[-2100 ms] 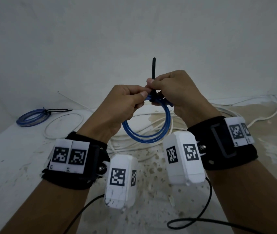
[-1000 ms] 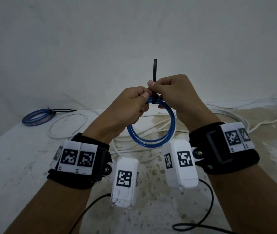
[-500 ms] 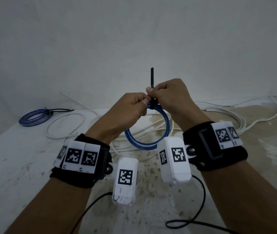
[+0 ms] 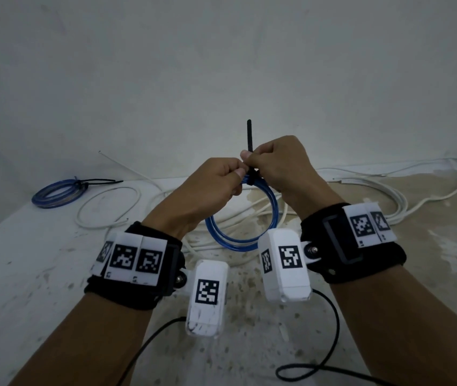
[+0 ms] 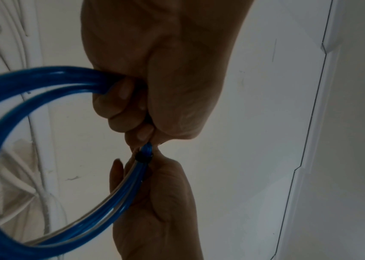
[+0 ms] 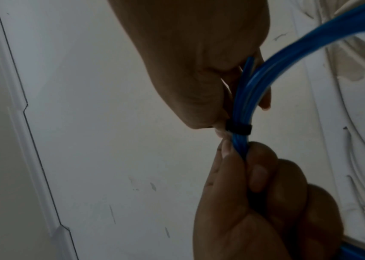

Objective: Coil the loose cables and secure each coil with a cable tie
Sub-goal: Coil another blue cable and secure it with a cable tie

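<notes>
Little has shifted since half a second ago: your left hand (image 4: 208,188) still clenches the top of the blue cable coil (image 4: 242,235), which hangs below both fists above the table (image 4: 26,274). Your right hand (image 4: 280,162) pinches the black cable tie (image 4: 250,137) just beside it; the band cinches the strands and its tail points straight up.

The cable tie (image 4: 250,151) passes out of sight behind the right hand's fingers (image 4: 260,158); its head stays hidden there.
</notes>
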`<state>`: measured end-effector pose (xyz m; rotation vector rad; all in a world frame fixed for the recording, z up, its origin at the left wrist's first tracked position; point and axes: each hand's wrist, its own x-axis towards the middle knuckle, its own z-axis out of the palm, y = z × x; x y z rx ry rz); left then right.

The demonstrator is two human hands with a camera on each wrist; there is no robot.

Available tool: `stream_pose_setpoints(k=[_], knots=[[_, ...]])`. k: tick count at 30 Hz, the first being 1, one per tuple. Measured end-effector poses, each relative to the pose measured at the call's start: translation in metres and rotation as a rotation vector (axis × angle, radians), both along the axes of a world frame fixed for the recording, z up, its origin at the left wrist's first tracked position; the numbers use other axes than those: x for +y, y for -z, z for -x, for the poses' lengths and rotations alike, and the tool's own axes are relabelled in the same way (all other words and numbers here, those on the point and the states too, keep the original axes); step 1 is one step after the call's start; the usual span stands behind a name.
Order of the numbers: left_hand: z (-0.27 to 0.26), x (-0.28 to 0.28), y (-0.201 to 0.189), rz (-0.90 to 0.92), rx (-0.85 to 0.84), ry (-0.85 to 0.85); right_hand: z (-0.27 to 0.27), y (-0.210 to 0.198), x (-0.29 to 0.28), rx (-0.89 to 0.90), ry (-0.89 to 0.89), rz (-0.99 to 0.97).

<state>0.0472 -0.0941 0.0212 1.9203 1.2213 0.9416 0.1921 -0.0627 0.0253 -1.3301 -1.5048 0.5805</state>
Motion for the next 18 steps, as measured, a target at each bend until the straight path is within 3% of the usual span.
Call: stream_pose_setpoints(k=[15, 18], knots=[[0.009, 0.0, 0.003, 0.104, -0.009, 0.025, 0.012, 0.017, 0.008, -0.08, 0.043, -0.024], [0.013, -0.004, -0.006, 0.14, -0.073, 0.025, 0.013, 0.014, 0.002, -0.068, 0.004, -0.074]])
